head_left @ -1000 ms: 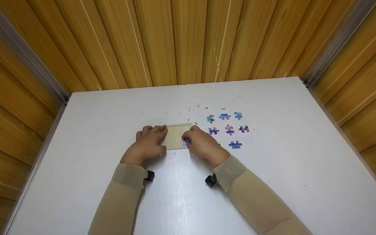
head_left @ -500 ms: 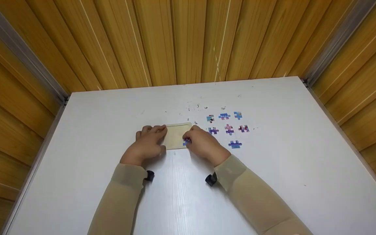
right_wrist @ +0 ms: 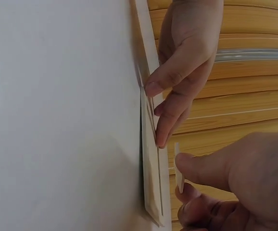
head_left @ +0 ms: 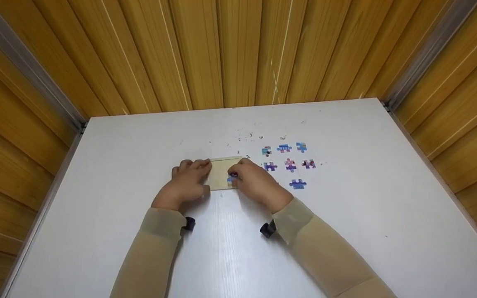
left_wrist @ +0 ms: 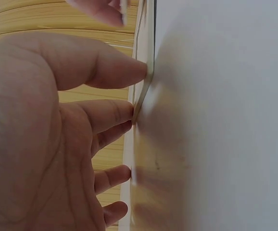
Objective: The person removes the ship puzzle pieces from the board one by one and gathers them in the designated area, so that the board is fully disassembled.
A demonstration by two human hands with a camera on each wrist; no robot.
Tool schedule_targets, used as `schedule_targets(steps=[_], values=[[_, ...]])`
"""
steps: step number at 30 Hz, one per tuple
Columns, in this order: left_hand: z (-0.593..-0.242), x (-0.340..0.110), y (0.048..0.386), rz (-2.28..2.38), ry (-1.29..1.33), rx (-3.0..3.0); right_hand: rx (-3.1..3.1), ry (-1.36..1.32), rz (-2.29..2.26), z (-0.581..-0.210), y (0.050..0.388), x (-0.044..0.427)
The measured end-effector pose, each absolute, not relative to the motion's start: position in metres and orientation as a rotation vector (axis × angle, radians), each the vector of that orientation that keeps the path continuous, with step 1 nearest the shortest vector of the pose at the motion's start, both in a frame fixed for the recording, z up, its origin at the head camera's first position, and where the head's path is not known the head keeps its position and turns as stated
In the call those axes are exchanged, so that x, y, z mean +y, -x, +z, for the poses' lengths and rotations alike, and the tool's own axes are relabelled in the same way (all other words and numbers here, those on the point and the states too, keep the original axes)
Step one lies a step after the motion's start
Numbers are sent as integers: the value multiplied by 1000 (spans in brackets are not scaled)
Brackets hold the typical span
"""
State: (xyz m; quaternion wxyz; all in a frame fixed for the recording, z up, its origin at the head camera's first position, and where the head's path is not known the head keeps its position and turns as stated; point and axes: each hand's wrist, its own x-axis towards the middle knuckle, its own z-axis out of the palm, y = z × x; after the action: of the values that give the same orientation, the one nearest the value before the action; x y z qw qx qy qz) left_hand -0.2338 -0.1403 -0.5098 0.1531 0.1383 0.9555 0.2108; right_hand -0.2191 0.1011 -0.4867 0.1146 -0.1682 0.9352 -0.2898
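My left hand (head_left: 186, 182) holds the left end of a shallow, pale wooden puzzle tray (head_left: 218, 171), thumb at its near corner and fingers toward the far one. In the left wrist view the fingertips (left_wrist: 140, 72) touch the tray's rim. Between thumb and fingers my right hand (head_left: 257, 182) pinches a blue and purple puzzle piece (head_left: 230, 180) over the tray's right half. The right wrist view shows this thin piece (right_wrist: 179, 168) on edge, raised off the tray (right_wrist: 152, 168). Part of its printed face is covered by the fingers.
Several loose puzzle pieces lie in rough rows right of the tray, among them a pink one (head_left: 290, 165) and a blue one (head_left: 298, 183). Small dark specks (head_left: 250, 135) dot the white table (head_left: 230, 248) behind the tray. Wood-grain panels (head_left: 238, 54) enclose the table.
My right hand has shifted the pinched puzzle piece slightly left over the tray, and more of its blue face now shows. The left hand and the tray stay in place.
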Motion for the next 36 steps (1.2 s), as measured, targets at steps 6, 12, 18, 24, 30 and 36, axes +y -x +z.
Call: schedule_targets(steps=[6, 12, 18, 24, 30, 36], values=[[-511, -140, 234, 600, -380, 2734, 2692, 505, -1017, -471, 217, 113], [-510, -141, 236, 626, -384, 2720, 2711, 649, -1057, -461, 215, 144], [-510, -141, 234, 645, -371, 2716, 2736, 706, -1038, -459, 212, 174], [-512, -139, 234, 664, -350, 2706, 2749, 707, -1013, -463, 207, 206], [-513, -139, 235, 638, -353, 2717, 2770, 708, -990, -471, 207, 241], [-510, -141, 234, 635, -373, 2719, 2795, 623, -975, -474, 204, 271]])
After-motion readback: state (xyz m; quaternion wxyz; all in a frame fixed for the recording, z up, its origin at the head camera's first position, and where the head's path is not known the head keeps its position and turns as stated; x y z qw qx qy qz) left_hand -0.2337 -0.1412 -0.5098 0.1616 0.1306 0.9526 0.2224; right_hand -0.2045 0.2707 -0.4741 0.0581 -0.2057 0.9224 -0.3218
